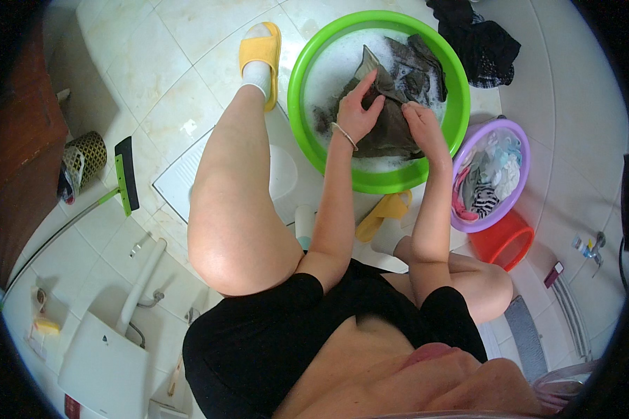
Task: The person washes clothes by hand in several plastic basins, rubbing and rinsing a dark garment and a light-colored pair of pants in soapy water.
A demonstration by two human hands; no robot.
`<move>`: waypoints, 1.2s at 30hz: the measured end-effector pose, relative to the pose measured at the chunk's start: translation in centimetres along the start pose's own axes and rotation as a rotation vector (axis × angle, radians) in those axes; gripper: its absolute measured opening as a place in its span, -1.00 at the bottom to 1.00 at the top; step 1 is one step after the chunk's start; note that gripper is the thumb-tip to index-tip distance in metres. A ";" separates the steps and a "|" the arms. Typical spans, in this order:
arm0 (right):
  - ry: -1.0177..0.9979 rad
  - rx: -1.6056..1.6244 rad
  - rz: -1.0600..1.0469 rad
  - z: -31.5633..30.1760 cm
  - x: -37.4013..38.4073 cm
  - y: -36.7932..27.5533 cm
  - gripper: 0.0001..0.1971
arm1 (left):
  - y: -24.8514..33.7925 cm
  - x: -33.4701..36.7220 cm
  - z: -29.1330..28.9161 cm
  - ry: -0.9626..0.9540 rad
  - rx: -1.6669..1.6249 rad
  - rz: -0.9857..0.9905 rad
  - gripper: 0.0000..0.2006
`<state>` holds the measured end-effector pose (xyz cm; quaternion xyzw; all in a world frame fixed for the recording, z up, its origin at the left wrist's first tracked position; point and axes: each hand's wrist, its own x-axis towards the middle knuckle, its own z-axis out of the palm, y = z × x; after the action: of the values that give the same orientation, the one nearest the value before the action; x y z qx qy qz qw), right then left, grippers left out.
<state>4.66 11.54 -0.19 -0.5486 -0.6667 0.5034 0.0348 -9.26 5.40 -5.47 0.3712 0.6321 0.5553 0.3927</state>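
Observation:
A wide green basin (295, 98) of foamy water stands in front of me, with dark wet clothes (416, 77) in it. Over the water a grey-brown wet garment (391, 133) is stretched between my hands. My left hand (358, 115), a thin bracelet at its wrist, grips the cloth with the index finger extended and the thumb apart. Thumb and fingers of my right hand (425, 128) pinch the garment's right side. Its lower part hangs into the suds near the basin's near rim. Foam hides how many pieces lie below.
A purple basket (526, 157) of mixed clothes and a red bucket (517, 248) stand right of the basin. Dark clothes (486, 49) lie at the far right. A squat toilet (283, 171) is beneath my left leg. A floor squeegee (126, 178) leans at the left.

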 end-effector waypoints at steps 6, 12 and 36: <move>0.102 0.166 -0.050 -0.1 -0.9 -1.1 -0.82 | 1.7 0.1 -1.7 -0.117 -0.657 -0.359 -0.64; 0.409 -0.215 -0.514 -0.6 -0.5 -3.2 -0.92 | 1.0 -0.3 -1.2 -0.094 -1.007 -0.773 -0.74; 0.524 -0.403 -0.372 -1.0 -0.8 -3.0 -0.85 | 0.8 -1.7 2.2 -0.371 -1.170 -0.645 -0.62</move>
<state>3.49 11.88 2.85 -0.5242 -0.8091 0.1898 0.1861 -6.53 4.87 -4.74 -0.0192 0.2300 0.5880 0.7753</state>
